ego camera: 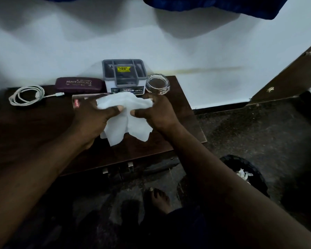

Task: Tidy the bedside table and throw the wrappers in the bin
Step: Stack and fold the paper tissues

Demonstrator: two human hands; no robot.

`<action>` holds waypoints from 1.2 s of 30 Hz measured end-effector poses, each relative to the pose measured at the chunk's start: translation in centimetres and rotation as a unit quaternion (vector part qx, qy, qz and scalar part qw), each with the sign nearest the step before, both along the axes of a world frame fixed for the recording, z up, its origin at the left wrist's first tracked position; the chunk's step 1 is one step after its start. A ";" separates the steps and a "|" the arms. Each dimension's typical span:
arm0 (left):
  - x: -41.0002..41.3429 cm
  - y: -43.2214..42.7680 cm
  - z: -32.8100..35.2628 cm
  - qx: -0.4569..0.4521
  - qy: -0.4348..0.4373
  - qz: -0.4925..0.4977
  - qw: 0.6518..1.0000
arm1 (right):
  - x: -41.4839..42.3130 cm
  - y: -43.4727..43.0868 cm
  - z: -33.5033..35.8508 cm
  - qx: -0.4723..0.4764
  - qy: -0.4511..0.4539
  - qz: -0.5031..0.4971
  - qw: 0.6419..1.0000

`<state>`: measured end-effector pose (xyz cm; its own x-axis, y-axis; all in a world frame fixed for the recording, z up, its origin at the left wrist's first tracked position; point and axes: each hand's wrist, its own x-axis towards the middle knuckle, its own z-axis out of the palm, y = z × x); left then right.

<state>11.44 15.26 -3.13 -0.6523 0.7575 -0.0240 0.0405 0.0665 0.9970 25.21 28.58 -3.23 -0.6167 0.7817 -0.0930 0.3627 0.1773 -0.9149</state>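
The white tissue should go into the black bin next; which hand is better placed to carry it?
Probably the right hand. It pinches the crumpled white tissue, and the round black bin stands on the floor on that side. The left hand, also holding it, would have to cross over.

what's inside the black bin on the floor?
White crumpled scraps sit inside the bin. The rest is too dark, and the right forearm covers its left edge.
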 end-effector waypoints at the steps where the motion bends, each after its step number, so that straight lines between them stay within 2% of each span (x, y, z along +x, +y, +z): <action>1: -0.1 0.1 -0.1 0.001 0.010 0.003 1.000 | 0.0 -0.1 0.2 0.006 0.002 -0.006 1.000; 6: 0.2 0.9 1.8 0.052 0.062 0.044 0.996 | -0.4 -0.6 1.5 0.030 0.052 -0.048 0.997; 9: -0.1 1.1 2.3 0.055 0.020 0.083 0.995 | -0.5 -0.6 1.6 -0.021 0.090 -0.071 0.993; 12: -0.7 1.0 2.3 0.044 -0.031 0.072 0.996 | -0.3 -0.4 1.2 -0.105 0.117 -0.056 0.986; 14: -1.1 0.9 2.5 0.048 -0.122 0.052 0.990 | -0.4 -0.1 1.1 -0.169 0.145 -0.056 0.973; 16: -1.5 0.9 2.9 0.025 -0.272 0.005 0.962 | -0.4 0.1 1.4 -0.225 0.167 -0.070 0.957; 17: -1.7 0.8 3.1 -0.001 -0.319 -0.023 0.948 | -0.4 0.3 1.5 -0.237 0.166 -0.074 0.954; 18: -1.8 0.6 3.0 -0.028 -0.327 -0.048 0.943 | -0.4 0.4 1.6 -0.242 0.163 -0.076 0.954; 21: -1.7 0.4 2.2 -0.087 -0.248 -0.053 0.963 | -0.2 0.3 1.7 -0.246 0.147 -0.072 0.955; 28: -2.1 0.1 2.2 -0.025 -0.115 0.023 0.993 | -0.8 -1.1 1.8 -0.098 0.131 -0.093 0.982; 31: -1.9 -0.6 2.3 0.008 -0.097 -0.001 0.995 | -1.2 -2.3 2.1 -0.043 0.143 -0.079 0.986; 33: -1.9 -1.2 1.7 -0.009 -0.100 0.000 0.995 | -1.5 -3.1 1.5 -0.054 0.149 -0.071 0.985; 36: -2.0 -2.0 0.3 -0.030 -0.064 0.016 0.997 | -2.1 -4.0 0.0 -0.051 0.106 -0.067 0.991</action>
<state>9.39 13.30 -2.86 -0.6642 0.7317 -0.1533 -0.0891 0.1261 0.9880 23.14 24.57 -3.21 -0.5217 0.8514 -0.0555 0.1738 0.0424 -0.9839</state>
